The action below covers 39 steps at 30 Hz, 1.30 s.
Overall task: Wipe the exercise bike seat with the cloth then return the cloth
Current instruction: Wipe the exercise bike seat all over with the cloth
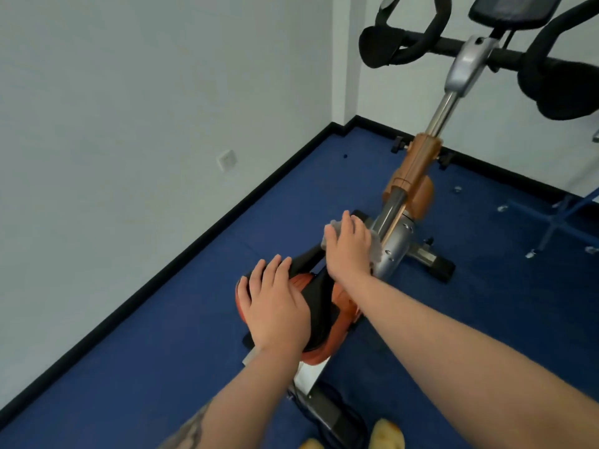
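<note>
The exercise bike seat [321,314], black on top with orange sides, sits low in the middle of the head view. My left hand [275,303] lies flat on its rear left part, fingers spread, holding nothing. My right hand [348,246] presses a pale grey cloth [376,249] flat against the narrow front nose of the seat. The cloth's edges show around my fingers and on the right side of the palm. Most of the cloth is hidden under the hand.
The bike's orange and silver frame [418,176] rises to black handlebars [405,50] and a console [515,8] at the top right. Blue floor [162,367] surrounds the bike. A white wall with a socket [227,160] is on the left. Blue metal legs [557,222] stand at the right.
</note>
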Each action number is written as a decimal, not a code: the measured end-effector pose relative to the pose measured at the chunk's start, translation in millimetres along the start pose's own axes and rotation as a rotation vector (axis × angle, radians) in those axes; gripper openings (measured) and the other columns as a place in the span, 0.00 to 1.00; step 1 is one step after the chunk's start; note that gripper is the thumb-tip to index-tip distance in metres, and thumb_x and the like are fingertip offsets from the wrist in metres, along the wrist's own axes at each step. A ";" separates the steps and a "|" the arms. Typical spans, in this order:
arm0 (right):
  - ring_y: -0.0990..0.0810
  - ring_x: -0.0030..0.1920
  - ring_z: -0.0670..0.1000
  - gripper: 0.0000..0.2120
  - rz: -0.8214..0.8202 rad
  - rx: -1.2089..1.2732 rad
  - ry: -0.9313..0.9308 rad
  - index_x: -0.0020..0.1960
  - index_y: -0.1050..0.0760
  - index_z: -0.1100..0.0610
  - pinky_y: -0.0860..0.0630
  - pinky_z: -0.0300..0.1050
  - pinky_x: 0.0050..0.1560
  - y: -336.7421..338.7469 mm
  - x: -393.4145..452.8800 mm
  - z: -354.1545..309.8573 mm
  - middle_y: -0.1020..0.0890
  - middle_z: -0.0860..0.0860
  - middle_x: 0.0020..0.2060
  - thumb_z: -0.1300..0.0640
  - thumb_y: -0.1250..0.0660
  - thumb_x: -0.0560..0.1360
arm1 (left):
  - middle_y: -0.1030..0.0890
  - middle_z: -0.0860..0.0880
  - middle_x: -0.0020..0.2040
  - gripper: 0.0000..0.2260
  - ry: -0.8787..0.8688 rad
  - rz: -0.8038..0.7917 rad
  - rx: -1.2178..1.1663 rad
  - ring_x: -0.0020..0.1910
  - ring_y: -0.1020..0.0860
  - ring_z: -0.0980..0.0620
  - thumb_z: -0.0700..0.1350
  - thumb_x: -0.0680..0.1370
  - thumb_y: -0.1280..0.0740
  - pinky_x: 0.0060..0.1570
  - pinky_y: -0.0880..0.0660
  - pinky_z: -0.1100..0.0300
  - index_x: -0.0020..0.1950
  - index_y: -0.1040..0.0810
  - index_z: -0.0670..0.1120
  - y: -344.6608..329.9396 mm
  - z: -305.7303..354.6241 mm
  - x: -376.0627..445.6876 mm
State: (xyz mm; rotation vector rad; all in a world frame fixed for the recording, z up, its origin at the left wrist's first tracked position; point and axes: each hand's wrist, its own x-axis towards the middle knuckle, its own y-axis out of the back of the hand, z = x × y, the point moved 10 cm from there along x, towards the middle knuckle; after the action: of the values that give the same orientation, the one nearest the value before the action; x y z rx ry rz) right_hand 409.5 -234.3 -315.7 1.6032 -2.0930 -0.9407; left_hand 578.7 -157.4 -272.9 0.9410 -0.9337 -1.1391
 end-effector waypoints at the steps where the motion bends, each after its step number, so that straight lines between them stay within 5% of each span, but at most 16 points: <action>1: 0.39 0.73 0.60 0.24 -0.054 0.054 -0.063 0.74 0.37 0.60 0.44 0.54 0.73 1.3 16.1 7.0 0.35 0.60 0.73 0.49 0.49 0.82 | 0.30 0.56 0.70 0.19 0.007 0.002 -0.003 0.73 0.40 0.54 0.45 0.77 0.46 0.73 0.50 0.50 0.68 0.29 0.53 -0.1 -0.3 0.0; 3: 0.31 0.67 0.60 0.22 -0.135 0.177 -0.126 0.68 0.31 0.60 0.36 0.55 0.69 -0.7 27.2 14.2 0.30 0.59 0.68 0.49 0.49 0.81 | 0.30 0.55 0.70 0.19 0.013 0.012 0.000 0.73 0.39 0.54 0.45 0.77 0.46 0.73 0.49 0.50 0.67 0.29 0.53 0.2 -0.6 -0.6; 8: 0.28 0.57 0.53 0.21 -0.129 0.308 -0.113 0.69 0.35 0.58 0.33 0.45 0.57 2.5 8.9 29.5 0.31 0.57 0.66 0.49 0.46 0.81 | 0.27 0.55 0.68 0.19 0.007 0.071 -0.030 0.72 0.37 0.54 0.45 0.77 0.47 0.73 0.48 0.50 0.65 0.27 0.52 2.5 0.5 -1.9; 12: 0.27 0.51 0.56 0.13 -0.273 0.333 -0.258 0.49 0.34 0.58 0.33 0.48 0.52 -10.7 35.6 28.8 0.28 0.57 0.52 0.49 0.49 0.80 | 0.27 0.55 0.68 0.19 0.009 0.075 -0.063 0.71 0.37 0.54 0.44 0.76 0.45 0.73 0.50 0.53 0.65 0.26 0.52 1.9 -1.0 -1.2; 15: 0.28 0.59 0.59 0.18 -0.159 0.285 -0.282 0.64 0.33 0.58 0.33 0.50 0.59 -4.1 24.4 22.7 0.31 0.60 0.62 0.49 0.49 0.81 | 0.27 0.55 0.68 0.18 0.010 0.074 -0.073 0.72 0.38 0.54 0.43 0.77 0.45 0.73 0.50 0.53 0.65 0.27 0.53 2.4 -1.6 -3.0; 18: 0.35 0.70 0.61 0.29 -0.071 0.265 -0.319 0.77 0.52 0.59 0.37 0.53 0.67 -2.6 -18.1 27.0 0.41 0.60 0.74 0.48 0.49 0.82 | 0.29 0.55 0.69 0.19 0.001 0.059 -0.057 0.72 0.39 0.54 0.43 0.77 0.45 0.73 0.49 0.51 0.66 0.28 0.53 1.3 -0.8 -1.2; 24: 0.29 0.65 0.62 0.28 -0.056 0.422 -0.544 0.72 0.44 0.65 0.32 0.50 0.60 -17.6 -27.0 37.6 0.29 0.62 0.67 0.45 0.49 0.81 | 0.28 0.55 0.68 0.18 -0.052 -0.004 -0.094 0.71 0.36 0.53 0.44 0.77 0.43 0.71 0.46 0.51 0.66 0.29 0.53 0.6 -1.0 2.5; 27: 0.28 0.63 0.63 0.25 0.007 0.510 -0.499 0.69 0.37 0.62 0.30 0.55 0.63 -11.4 -24.0 27.5 0.28 0.63 0.65 0.46 0.50 0.81 | 0.26 0.57 0.63 0.16 -0.240 -0.115 -0.088 0.64 0.34 0.53 0.47 0.77 0.42 0.64 0.41 0.55 0.64 0.29 0.55 2.4 -3.6 16.5; 32: 0.30 0.66 0.64 0.27 -0.077 0.004 -0.446 0.71 0.40 0.61 0.32 0.55 0.64 -25.1 -78.3 23.9 0.31 0.64 0.68 0.44 0.52 0.81 | 0.24 0.53 0.55 0.12 -0.624 -0.244 -0.140 0.54 0.31 0.50 0.50 0.77 0.40 0.53 0.32 0.55 0.60 0.26 0.53 2.7 4.8 43.2; 39: 0.30 0.67 0.62 0.33 -0.083 0.158 -0.668 0.75 0.46 0.63 0.33 0.51 0.64 -23.5 -72.5 26.9 0.31 0.62 0.70 0.40 0.51 0.80 | 0.26 0.58 0.58 0.13 -0.694 -0.421 -0.352 0.55 0.28 0.56 0.51 0.77 0.43 0.48 0.29 0.56 0.61 0.32 0.57 -19.7 8.0 51.6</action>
State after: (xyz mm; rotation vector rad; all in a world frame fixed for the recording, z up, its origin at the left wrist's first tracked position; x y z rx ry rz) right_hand 431.7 -161.2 -342.3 1.6083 -2.5941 -1.5396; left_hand 573.7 -212.0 -282.9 0.4513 -1.0487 -1.9906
